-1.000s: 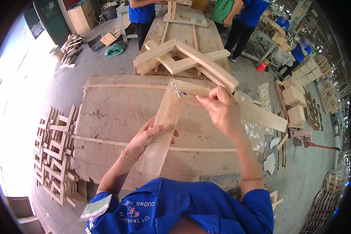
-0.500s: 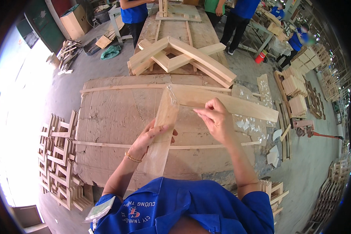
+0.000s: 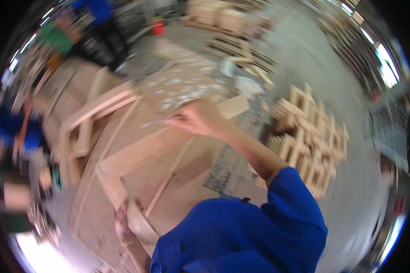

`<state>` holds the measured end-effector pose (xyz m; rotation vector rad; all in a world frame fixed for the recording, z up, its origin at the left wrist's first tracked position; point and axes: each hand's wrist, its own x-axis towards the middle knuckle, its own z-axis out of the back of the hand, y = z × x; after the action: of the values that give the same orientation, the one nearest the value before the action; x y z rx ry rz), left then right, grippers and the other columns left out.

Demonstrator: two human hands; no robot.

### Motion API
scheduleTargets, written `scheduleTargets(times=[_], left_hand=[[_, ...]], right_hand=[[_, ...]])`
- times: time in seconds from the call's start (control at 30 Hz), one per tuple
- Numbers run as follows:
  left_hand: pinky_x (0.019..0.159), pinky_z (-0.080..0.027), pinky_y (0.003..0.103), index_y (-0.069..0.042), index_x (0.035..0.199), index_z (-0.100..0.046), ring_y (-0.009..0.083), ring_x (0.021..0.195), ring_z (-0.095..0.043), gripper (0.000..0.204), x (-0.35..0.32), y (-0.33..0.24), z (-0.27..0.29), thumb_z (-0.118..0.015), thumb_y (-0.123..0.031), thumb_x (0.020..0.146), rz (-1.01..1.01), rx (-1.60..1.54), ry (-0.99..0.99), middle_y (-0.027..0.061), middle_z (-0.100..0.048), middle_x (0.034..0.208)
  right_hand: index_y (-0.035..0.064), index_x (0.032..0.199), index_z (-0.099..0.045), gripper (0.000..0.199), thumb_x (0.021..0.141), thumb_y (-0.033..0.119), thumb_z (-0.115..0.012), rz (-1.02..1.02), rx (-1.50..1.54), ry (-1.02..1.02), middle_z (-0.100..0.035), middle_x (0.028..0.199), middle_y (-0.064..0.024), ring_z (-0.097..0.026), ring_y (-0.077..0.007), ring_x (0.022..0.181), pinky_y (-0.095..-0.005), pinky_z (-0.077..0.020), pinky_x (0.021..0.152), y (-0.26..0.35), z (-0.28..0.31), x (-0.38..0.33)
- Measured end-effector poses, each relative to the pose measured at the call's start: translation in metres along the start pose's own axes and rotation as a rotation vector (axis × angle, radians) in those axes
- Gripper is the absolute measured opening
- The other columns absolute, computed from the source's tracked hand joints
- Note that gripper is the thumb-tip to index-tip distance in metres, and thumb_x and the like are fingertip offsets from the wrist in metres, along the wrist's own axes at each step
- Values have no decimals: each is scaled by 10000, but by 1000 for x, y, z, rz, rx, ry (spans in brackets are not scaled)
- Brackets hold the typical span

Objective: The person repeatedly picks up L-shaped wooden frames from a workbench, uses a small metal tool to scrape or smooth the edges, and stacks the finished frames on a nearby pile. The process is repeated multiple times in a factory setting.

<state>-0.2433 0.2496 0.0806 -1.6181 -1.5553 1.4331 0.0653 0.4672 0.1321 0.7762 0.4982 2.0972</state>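
An L-shaped wooden frame piece of two boards joined at a mitred corner lies on the worktable. My left hand is closed around its shorter board, near my body. Above the longer board, my right hand is raised with fingers pinched together. A thin pale strand sticks out from those fingertips; blur hides what it is made of. Pale wooden battens lie under the frame piece across the table.
More joined wooden frames are stacked beyond the table's far left side. White-spotted sheeting covers the table's far end. Stacked wooden frames stand on the floor at right, pallets farther off. Co-workers in blue and green stand at upper left.
My view has swung to the right and blurred. My right hand has pulled away from the corner joint, along the longer board, with the strand. My left hand still grips the shorter board.
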Motion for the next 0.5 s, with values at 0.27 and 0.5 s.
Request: scheduleTargets(times=[0.27, 0.5], left_hand=[[632, -514, 322, 82, 1141, -424, 245, 732, -606, 587, 37, 13, -48, -655, -341, 806, 329, 145, 410, 206, -583, 865], [697, -503, 340, 78, 1142, -440, 271, 760, -610, 519, 33, 33, -96, -603, -318, 849, 521, 366, 654, 233, -596, 913]], right_hand=[[33, 777, -677, 358, 789, 384, -609, -577, 190, 219, -602, 599, -119, -555, -246, 532, -358, -407, 509, 7, 67, -137], [37, 760, -645, 321, 737, 355, -687, -936, 827, 262, -519, 596, -5, -474, -116, 534, -298, -364, 474, 6, 74, -262]])
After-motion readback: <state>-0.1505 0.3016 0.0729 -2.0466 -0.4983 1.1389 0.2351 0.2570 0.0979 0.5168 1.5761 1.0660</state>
